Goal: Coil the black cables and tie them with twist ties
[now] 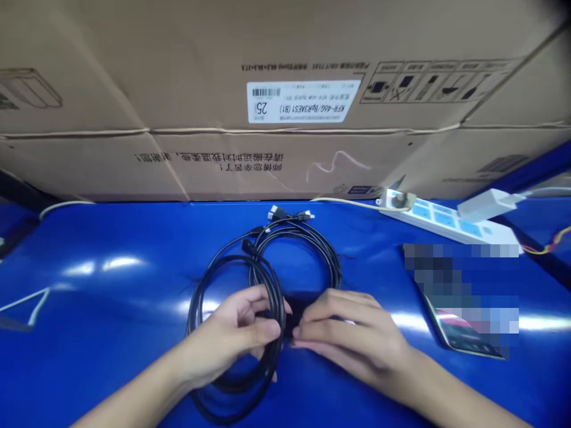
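My left hand [232,327] is closed round the right side of a coiled black cable [277,291], its thumb lying across the strands. The loop is tilted up toward me. Close to the same side of the coil, my right hand [357,333] has its fingers pinched together. Whatever is between those fingertips is hidden in dark shadow. Behind the held loop lies a second coiled black cable [332,261], partly overlapped by it. Its plug ends [279,213] rest at the top of that coil. Another black connector [250,246] sits at the upper edge of the held loop.
A large cardboard box [214,166] stands along the back of the blue table [111,333]. At the right are a white power strip [439,217] with a white adapter [486,205] plugged in, and a phone-like device [473,342], partly pixelated. A thin white object [38,309] lies far left.
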### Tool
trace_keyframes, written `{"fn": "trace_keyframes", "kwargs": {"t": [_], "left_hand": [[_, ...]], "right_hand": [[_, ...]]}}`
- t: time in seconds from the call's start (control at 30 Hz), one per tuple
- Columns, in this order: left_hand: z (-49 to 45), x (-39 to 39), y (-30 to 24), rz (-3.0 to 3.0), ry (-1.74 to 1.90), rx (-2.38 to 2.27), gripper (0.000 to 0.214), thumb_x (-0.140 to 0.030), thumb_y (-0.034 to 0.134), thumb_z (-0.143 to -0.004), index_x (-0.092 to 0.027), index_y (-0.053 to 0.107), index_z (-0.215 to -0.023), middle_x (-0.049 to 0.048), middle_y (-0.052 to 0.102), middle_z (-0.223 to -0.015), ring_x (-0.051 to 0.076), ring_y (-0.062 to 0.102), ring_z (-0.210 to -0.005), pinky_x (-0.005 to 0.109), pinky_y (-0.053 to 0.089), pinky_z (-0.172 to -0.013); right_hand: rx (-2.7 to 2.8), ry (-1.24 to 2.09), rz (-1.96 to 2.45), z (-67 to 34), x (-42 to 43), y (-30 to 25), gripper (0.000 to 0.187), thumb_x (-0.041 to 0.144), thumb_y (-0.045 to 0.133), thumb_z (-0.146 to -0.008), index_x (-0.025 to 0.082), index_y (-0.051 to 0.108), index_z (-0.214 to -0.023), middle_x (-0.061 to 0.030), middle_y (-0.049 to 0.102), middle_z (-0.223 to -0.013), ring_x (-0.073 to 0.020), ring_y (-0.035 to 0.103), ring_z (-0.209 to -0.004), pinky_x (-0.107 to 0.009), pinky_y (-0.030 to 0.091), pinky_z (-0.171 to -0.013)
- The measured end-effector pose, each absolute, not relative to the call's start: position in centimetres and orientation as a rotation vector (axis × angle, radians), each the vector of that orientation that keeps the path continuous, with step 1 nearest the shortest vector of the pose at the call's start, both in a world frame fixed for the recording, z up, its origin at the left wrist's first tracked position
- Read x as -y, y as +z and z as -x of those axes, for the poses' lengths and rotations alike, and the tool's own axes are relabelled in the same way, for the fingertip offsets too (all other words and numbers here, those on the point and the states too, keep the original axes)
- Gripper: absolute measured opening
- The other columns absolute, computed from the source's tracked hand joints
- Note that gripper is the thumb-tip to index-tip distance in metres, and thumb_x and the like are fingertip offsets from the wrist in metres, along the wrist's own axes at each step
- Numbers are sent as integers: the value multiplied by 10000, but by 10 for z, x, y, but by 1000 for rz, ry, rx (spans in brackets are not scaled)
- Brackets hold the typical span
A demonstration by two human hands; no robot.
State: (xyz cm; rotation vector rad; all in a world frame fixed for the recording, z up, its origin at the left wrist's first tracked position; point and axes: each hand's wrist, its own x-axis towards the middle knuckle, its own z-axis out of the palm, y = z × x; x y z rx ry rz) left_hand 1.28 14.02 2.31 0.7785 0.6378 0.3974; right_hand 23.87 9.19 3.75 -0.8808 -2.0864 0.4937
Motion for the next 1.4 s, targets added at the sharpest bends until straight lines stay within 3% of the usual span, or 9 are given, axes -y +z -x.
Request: {"fn": "trace_keyframes", "kwargs": {"t": [0.37, 0.67, 0.77, 0.9, 1.0, 1.1, 1.17, 1.27, 1.4], "left_hand": [[-9, -140, 20, -844, 385, -776, 390, -408, 881, -738, -216, 755, -1053, 15, 664, -915, 117, 561, -785, 213, 441, -670], [-11, -140, 23, -872, 381, -802, 356, -406, 869, -741, -214, 744, -1013, 10, 650, -867, 138, 556, -782, 243, 456, -708], [-12, -141, 23, -867, 375, -801, 354, -383, 879, -734, -201, 740, -1004, 12, 663, -875, 129, 566, -784, 227, 443, -698], [-12, -143, 20, -895, 375, -748, 326, -361, 867, -757, -196, 736, -1005, -5, 650, -816, 109, 546, -753, 208, 425, -684], [-13, -144, 20, -901, 384, -714, 300, -351, 868, -754, -191, 732, -968, -16, 640, -778, 99, 531, -706, 202, 420, -650], [-12, -143, 21, -881, 374, -714, 299, -349, 880, -737, -183, 734, -938, -7, 661, -790, 103, 548, -694, 207, 430, -635], [-12, -142, 22, -872, 384, -729, 317, -358, 885, -731, -182, 737, -948, 5, 676, -808, 111, 564, -706, 213, 437, -638], [-10, -140, 21, -868, 435, -760, 365, -369, 882, -741, -194, 741, -1029, 7, 676, -818, 109, 567, -708, 219, 445, -660], [-8, -139, 17, -851, 484, -785, 384, -376, 878, -752, -211, 739, -1070, -7, 642, -796, 99, 557, -696, 217, 447, -677]], "right_hand": [[2131, 355, 874, -237, -90, 31, 93, 186, 638, -992, 177, 730, -1007, -28, 766, -810, -143, 701, -691, -274, 532, -625], [2182, 266, 865, -236, -85, 34, 132, 150, 711, -922, 190, 733, -1046, -13, 776, -801, -137, 692, -651, -273, 532, -597], [2010, 474, 898, -231, -84, 33, 142, 132, 681, -931, 189, 735, -1049, -43, 757, -828, -148, 696, -694, -270, 556, -628], [1651, 1076, 1126, -224, -87, 37, 53, 222, 710, -922, 192, 753, -913, -27, 712, -800, -125, 638, -668, -226, 523, -597], [1409, 1539, 1272, -223, -91, 41, 246, 400, 732, -900, 165, 722, -826, -3, 642, -721, -103, 566, -589, -207, 457, -521], [1269, 1712, 1327, -221, -92, 39, 316, 477, 728, -885, 166, 681, -858, 32, 574, -663, -88, 538, -527, -188, 429, -477], [1298, 1605, 1311, -220, -90, 36, 281, 450, 701, -910, 173, 669, -874, 21, 588, -707, -88, 544, -525, -192, 450, -470], [1534, 1160, 1165, -222, -87, 33, 60, 241, 649, -945, 188, 676, -943, -21, 649, -816, -110, 598, -620, -217, 516, -549], [1890, 580, 950, -228, -84, 31, 196, 54, 647, -901, 193, 675, -1036, -36, 697, -856, -136, 661, -731, -240, 549, -651]]}}
